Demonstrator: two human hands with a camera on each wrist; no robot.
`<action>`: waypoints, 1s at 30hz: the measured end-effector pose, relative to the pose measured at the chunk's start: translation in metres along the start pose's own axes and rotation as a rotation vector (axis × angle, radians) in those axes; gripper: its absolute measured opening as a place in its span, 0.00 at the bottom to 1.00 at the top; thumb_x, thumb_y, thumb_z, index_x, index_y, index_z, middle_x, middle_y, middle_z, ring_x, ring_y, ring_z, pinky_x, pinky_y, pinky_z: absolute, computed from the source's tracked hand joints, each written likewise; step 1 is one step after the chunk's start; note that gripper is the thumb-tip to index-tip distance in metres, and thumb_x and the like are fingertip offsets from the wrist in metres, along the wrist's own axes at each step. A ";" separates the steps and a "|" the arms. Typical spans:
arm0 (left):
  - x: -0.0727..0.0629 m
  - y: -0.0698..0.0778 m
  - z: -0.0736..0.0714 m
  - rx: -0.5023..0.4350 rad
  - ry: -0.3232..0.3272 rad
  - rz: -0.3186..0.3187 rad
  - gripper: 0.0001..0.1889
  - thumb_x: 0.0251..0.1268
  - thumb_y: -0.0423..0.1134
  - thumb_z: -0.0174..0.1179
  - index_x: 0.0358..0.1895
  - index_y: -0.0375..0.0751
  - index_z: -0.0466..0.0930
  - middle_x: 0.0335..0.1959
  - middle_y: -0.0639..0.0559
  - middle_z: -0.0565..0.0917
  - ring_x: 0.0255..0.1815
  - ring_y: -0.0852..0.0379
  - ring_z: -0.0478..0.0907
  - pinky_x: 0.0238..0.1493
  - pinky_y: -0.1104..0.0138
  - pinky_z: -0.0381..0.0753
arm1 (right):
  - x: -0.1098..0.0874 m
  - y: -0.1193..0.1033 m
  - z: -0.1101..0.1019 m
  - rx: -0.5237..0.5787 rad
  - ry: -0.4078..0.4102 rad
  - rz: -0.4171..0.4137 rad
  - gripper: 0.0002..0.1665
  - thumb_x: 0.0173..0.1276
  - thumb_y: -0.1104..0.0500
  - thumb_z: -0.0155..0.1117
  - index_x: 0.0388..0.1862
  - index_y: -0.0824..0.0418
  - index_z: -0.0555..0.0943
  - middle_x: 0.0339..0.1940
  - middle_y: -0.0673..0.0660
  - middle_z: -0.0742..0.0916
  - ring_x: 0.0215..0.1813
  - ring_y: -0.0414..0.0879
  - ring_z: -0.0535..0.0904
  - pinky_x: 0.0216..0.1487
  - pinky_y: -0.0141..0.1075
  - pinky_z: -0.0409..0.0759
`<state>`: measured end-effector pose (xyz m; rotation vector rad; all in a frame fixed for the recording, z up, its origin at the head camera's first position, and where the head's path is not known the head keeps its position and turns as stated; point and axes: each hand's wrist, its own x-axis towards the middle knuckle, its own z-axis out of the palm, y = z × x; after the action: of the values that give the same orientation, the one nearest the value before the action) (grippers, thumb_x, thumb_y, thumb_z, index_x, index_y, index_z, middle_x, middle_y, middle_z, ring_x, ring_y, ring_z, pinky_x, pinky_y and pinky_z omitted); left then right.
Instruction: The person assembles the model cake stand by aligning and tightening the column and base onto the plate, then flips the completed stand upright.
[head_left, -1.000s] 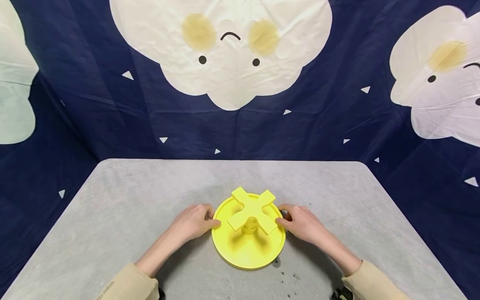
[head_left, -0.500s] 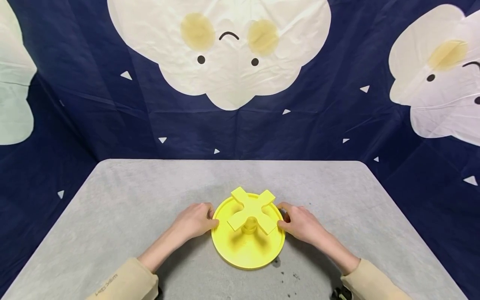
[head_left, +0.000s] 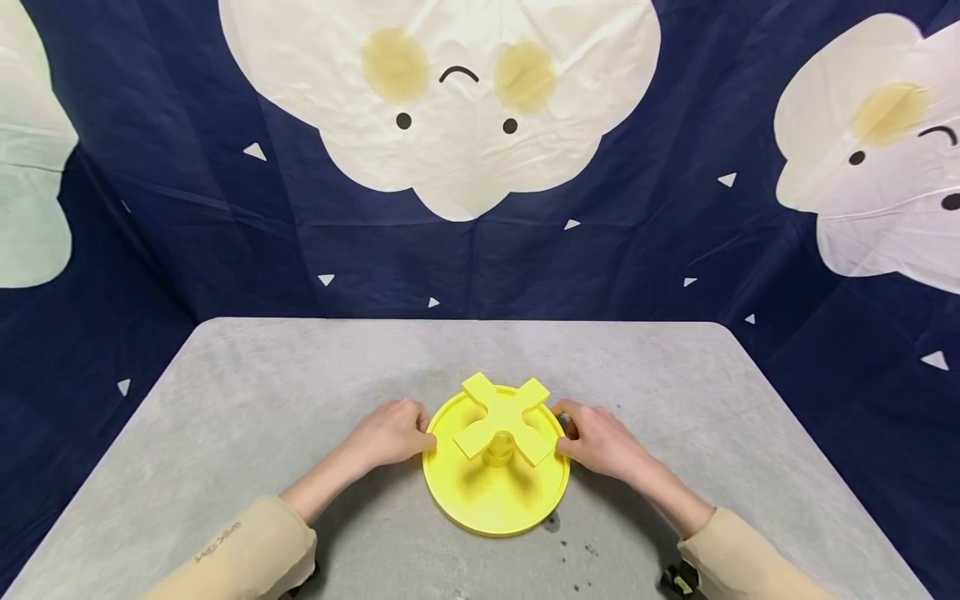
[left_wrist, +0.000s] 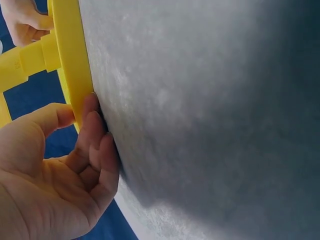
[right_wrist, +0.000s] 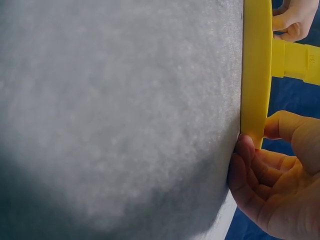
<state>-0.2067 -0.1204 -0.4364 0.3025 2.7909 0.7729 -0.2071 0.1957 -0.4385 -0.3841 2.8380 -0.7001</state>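
A yellow round base (head_left: pixel 487 508) lies on the grey table, with a raised rim and a short post (head_left: pixel 498 448) in its middle. On top of the post sits a flat cross-shaped piece (head_left: pixel 504 419) of the same yellow. My left hand (head_left: pixel 390 432) pinches the base's left rim. In the left wrist view the thumb is at the upper edge and the fingertips (left_wrist: pixel 92 120) curl at the side wall, low by the tabletop. My right hand (head_left: pixel 600 443) pinches the opposite rim likewise, with fingertips (right_wrist: pixel 245 145) at the outer wall in the right wrist view.
The grey table (head_left: pixel 300 367) has rounded far corners. Small dark spots (head_left: pixel 552 522) mark its surface just in front of the base. A dark blue cloth (head_left: pixel 480 267) with white clouds hangs behind and along both sides.
Both thumbs have drawn slightly outward, nearer the rim, and my left forearm has swung a little outward. The yellow base stays almost where it was.
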 end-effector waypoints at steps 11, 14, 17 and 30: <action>0.000 0.005 -0.006 0.047 -0.004 0.008 0.12 0.54 0.37 0.64 0.17 0.46 0.74 0.13 0.56 0.73 0.16 0.59 0.67 0.20 0.71 0.59 | -0.001 -0.001 -0.006 -0.002 0.037 -0.032 0.20 0.59 0.63 0.68 0.52 0.56 0.83 0.21 0.48 0.78 0.21 0.39 0.69 0.23 0.29 0.65; 0.000 0.006 -0.010 0.047 -0.014 0.005 0.11 0.55 0.37 0.64 0.18 0.46 0.74 0.13 0.55 0.75 0.16 0.59 0.68 0.20 0.71 0.60 | -0.002 -0.002 -0.009 -0.007 0.057 -0.052 0.20 0.58 0.62 0.69 0.51 0.56 0.84 0.22 0.48 0.79 0.21 0.39 0.69 0.23 0.29 0.65; -0.001 0.005 -0.012 0.005 -0.028 0.014 0.10 0.56 0.37 0.63 0.20 0.45 0.75 0.14 0.54 0.77 0.16 0.59 0.72 0.20 0.71 0.63 | -0.002 -0.002 -0.012 -0.009 0.066 -0.069 0.20 0.58 0.62 0.70 0.51 0.55 0.84 0.22 0.47 0.80 0.21 0.39 0.71 0.22 0.29 0.67; -0.002 0.004 -0.020 -0.302 -0.072 -0.018 0.04 0.55 0.34 0.63 0.31 0.39 0.77 0.19 0.49 0.86 0.22 0.56 0.86 0.26 0.67 0.84 | -0.003 0.000 -0.019 0.209 0.020 -0.031 0.25 0.64 0.66 0.62 0.62 0.60 0.80 0.24 0.52 0.87 0.18 0.45 0.83 0.20 0.39 0.85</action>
<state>-0.2093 -0.1275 -0.4176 0.2436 2.5571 1.1366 -0.2089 0.2050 -0.4216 -0.3890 2.7459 -1.0011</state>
